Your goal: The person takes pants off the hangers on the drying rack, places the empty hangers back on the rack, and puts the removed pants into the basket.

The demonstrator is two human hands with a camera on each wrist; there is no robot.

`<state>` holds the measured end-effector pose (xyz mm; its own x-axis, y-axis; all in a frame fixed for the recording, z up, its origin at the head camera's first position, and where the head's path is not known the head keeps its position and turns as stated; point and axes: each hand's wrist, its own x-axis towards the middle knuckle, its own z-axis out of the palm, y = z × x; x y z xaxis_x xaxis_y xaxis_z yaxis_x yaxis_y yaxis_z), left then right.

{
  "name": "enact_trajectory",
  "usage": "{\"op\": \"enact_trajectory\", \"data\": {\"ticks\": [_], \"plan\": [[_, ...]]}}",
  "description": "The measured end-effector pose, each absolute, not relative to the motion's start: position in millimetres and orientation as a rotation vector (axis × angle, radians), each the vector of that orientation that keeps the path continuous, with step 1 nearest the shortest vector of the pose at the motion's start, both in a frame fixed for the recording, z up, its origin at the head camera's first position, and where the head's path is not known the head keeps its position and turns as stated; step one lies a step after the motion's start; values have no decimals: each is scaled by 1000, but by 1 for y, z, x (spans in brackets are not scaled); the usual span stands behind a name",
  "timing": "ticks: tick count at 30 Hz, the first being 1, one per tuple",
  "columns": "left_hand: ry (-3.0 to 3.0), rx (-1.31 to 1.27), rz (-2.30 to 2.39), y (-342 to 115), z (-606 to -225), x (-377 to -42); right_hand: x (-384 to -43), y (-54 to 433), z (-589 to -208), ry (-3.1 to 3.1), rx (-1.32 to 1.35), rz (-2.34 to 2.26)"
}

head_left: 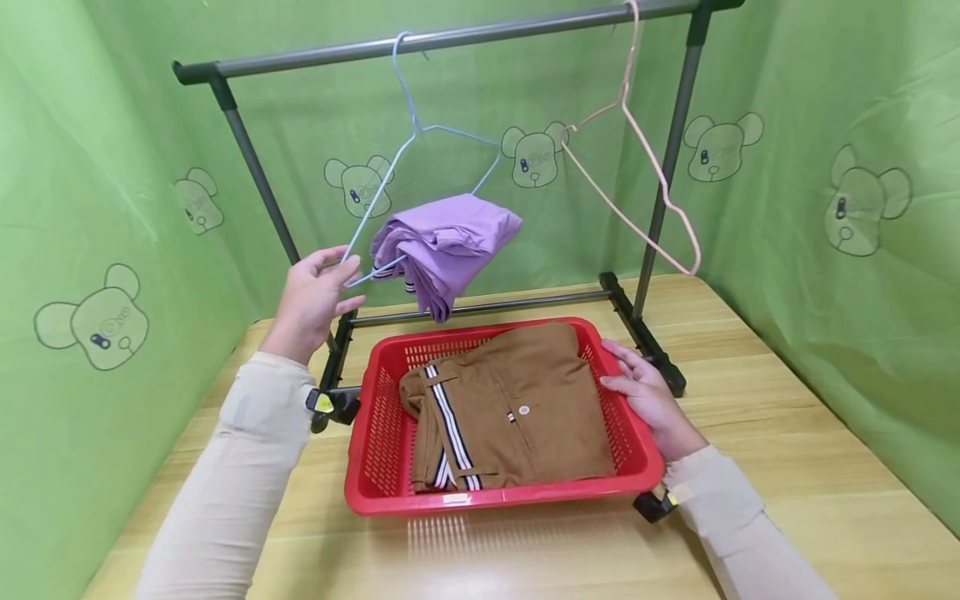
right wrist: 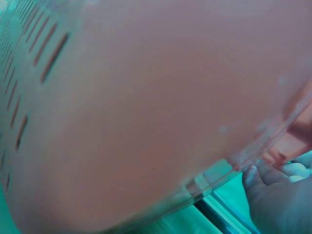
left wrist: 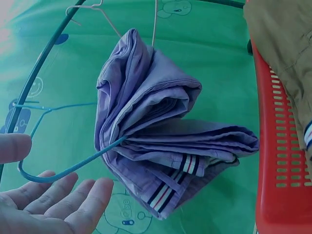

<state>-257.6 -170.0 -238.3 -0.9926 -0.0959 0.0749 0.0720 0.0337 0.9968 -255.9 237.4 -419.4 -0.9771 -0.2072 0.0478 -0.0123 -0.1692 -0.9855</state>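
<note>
On the rack hangs a blue wire hanger [head_left: 411,133], with folded purple pants [head_left: 457,233] draped over its lower bar and striped waistband trim showing. At the hanger's left corner, my left hand [left wrist: 53,204] touches the wire with its fingers loosely extended and the thumb across it. My right hand [head_left: 651,396] grips the right rim of a red basket [head_left: 525,493], its thumb and fingertips showing in the right wrist view. Inside the basket lie folded brown pants [head_left: 517,400] with striped trim and a white button. The basket wall fills most of the right wrist view.
A pink hanger [head_left: 628,117] hangs to the right on the grey metal rack [head_left: 480,35]. The rack's black feet [head_left: 645,350] stand on the wooden table [head_left: 810,467] behind the basket. Green cloth [head_left: 90,208] printed with cartoon bears surrounds the table.
</note>
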Motion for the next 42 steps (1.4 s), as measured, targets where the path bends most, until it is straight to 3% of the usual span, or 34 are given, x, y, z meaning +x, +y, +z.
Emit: {"op": "enact_trajectory", "data": {"ticks": [29,42], "plan": [[-2023,-118,-2244,-149,-228,-265,-254,236,-421,1911,-280,-2322],[-1754,-27,-2182,-133,-226,-263,-255,237,-421,1941,-284,-2300]]}}
